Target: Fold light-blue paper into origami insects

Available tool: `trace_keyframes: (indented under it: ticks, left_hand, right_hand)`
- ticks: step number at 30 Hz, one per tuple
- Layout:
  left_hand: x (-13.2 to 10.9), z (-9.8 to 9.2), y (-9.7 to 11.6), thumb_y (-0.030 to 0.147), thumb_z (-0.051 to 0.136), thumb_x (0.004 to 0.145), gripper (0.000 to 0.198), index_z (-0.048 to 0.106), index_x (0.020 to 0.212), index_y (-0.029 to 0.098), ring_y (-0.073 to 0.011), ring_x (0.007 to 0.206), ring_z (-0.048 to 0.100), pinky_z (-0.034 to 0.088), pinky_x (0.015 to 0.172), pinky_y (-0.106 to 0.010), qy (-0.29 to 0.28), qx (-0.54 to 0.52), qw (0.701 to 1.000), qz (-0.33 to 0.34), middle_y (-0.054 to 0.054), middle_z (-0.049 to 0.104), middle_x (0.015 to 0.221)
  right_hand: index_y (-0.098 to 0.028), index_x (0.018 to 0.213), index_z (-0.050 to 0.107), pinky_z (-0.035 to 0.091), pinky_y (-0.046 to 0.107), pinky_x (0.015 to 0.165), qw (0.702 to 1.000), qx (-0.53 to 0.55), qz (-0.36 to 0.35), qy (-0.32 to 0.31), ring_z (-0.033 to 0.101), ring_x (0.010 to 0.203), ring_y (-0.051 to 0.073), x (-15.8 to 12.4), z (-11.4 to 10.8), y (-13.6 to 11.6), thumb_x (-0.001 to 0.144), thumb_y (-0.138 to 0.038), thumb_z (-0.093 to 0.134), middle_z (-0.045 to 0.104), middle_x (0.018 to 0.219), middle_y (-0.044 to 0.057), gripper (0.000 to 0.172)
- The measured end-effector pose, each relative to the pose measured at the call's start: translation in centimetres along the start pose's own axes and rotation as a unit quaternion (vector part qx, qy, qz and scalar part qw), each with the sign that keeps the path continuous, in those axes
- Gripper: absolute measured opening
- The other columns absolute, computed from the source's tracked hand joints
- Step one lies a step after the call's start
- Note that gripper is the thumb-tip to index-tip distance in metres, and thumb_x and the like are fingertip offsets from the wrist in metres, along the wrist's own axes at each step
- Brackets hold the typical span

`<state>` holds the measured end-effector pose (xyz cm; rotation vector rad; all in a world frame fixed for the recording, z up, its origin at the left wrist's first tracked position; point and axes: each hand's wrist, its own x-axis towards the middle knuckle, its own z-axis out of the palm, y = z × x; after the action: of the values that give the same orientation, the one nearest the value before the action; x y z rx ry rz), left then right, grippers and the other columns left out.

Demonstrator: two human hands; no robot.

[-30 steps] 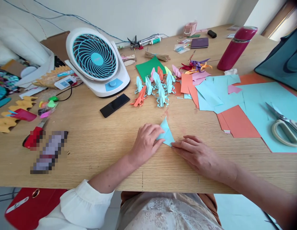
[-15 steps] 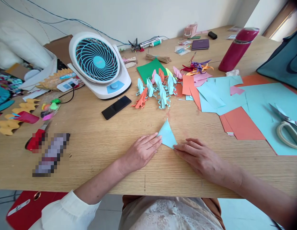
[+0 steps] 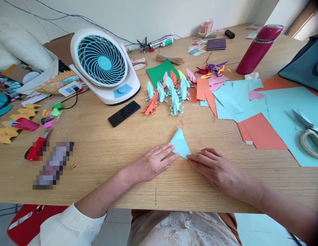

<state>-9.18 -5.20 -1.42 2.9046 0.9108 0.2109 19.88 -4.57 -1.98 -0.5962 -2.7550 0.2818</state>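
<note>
A light blue piece of paper, folded to a triangle, lies flat on the wooden table with its curled tip pointing away from me. My left hand rests flat at its left edge, fingers stretched out and a little apart, fingertips pressing on the paper. At the lower right corner, the closed fingertips of my right hand grip the paper; the thumb is hidden beneath the hand. Beyond it stand several folded paper figures with curled strips, mostly light blue, some orange, pink and yellow-green.
A white fan and a black phone are at back left. To the right lie light blue sheets, orange paper and scissors. A magenta flask stands behind. A red-handled knife lies left.
My left index finger has spread away from the other fingers along the paper's lower edge. My right hand keeps its place at the corner. The view has shifted slightly.
</note>
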Motion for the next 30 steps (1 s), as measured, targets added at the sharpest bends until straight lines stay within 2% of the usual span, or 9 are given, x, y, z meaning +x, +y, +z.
trace_keyframes:
  ticks: [9,12,15,18,24,27,30]
  left_hand:
    - [0.1,0.0,0.5,0.031,0.062,0.091,0.058,0.042,0.144,0.015,-0.0287,0.144,0.035,0.038,0.114,-0.047,-0.025,-0.011,0.999,-0.033,-0.018,0.043,0.151]
    - [0.1,0.1,0.6,0.033,0.062,0.091,0.059,0.041,0.145,0.018,-0.028,0.144,0.035,0.036,0.115,-0.047,-0.025,-0.006,0.999,-0.04,-0.016,0.043,0.151]
    - [0.1,0.1,0.6,0.036,0.061,0.091,0.059,0.042,0.145,0.019,-0.0284,0.144,0.034,0.036,0.114,-0.046,-0.022,0.007,0.999,-0.045,-0.015,0.044,0.151]
    - [0.0,0.0,0.7,0.037,0.062,0.09,0.058,0.044,0.143,0.019,-0.0296,0.142,0.036,0.039,0.111,-0.047,-0.019,0.013,0.998,-0.054,-0.014,0.045,0.15]
    - [0.1,-0.2,0.7,0.037,0.059,0.093,0.055,0.045,0.143,0.02,-0.0284,0.135,0.044,0.036,0.11,-0.047,-0.028,0.016,0.998,-0.052,-0.013,0.053,0.143]
    - [0.1,-0.2,0.6,0.037,0.057,0.094,0.054,0.043,0.144,0.02,-0.0281,0.138,0.041,0.035,0.111,-0.047,-0.027,0.012,0.998,-0.053,-0.013,0.051,0.145]
    - [0.1,-0.1,0.4,0.036,0.056,0.094,0.054,0.044,0.144,0.019,-0.0311,0.144,0.031,0.033,0.113,-0.052,-0.017,-0.001,0.999,-0.04,-0.013,0.05,0.146]
  right_hand:
    - [-0.013,0.12,0.06,0.044,0.045,0.089,0.999,-0.036,-0.007,0.003,0.058,0.102,0.025,0.5,0.2,-0.1,0.099,-0.014,0.038,0.062,0.125,0.014,0.03]
    - [-0.014,0.122,0.06,0.043,0.044,0.085,0.998,-0.06,0.006,-0.01,0.058,0.097,0.026,1.0,0.3,-0.6,0.098,-0.015,0.04,0.064,0.112,0.013,0.031]
    - [-0.016,0.111,0.064,0.042,0.043,0.081,0.997,-0.075,0.014,-0.012,0.056,0.09,0.025,1.6,0.3,-1.0,0.096,-0.014,0.044,0.063,0.101,0.011,0.025]
    - [-0.016,0.099,0.065,0.041,0.043,0.079,0.996,-0.09,0.016,-0.025,0.053,0.088,0.026,1.9,0.5,-1.2,0.094,-0.013,0.048,0.061,0.099,0.011,0.018]
    - [-0.015,0.1,0.065,0.039,0.042,0.078,0.995,-0.1,0.003,0.0,0.051,0.082,0.024,2.5,0.2,-1.2,0.092,-0.012,0.048,0.059,0.093,0.01,0.019]
    - [-0.015,0.1,0.064,0.04,0.042,0.08,0.995,-0.095,0.01,-0.013,0.052,0.081,0.023,2.6,0.1,-1.0,0.092,-0.012,0.048,0.059,0.091,0.009,0.019]
    - [-0.015,0.103,0.064,0.04,0.042,0.081,0.996,-0.089,0.013,-0.018,0.053,0.083,0.023,2.4,0.2,-0.7,0.094,-0.014,0.046,0.06,0.097,0.01,0.02]
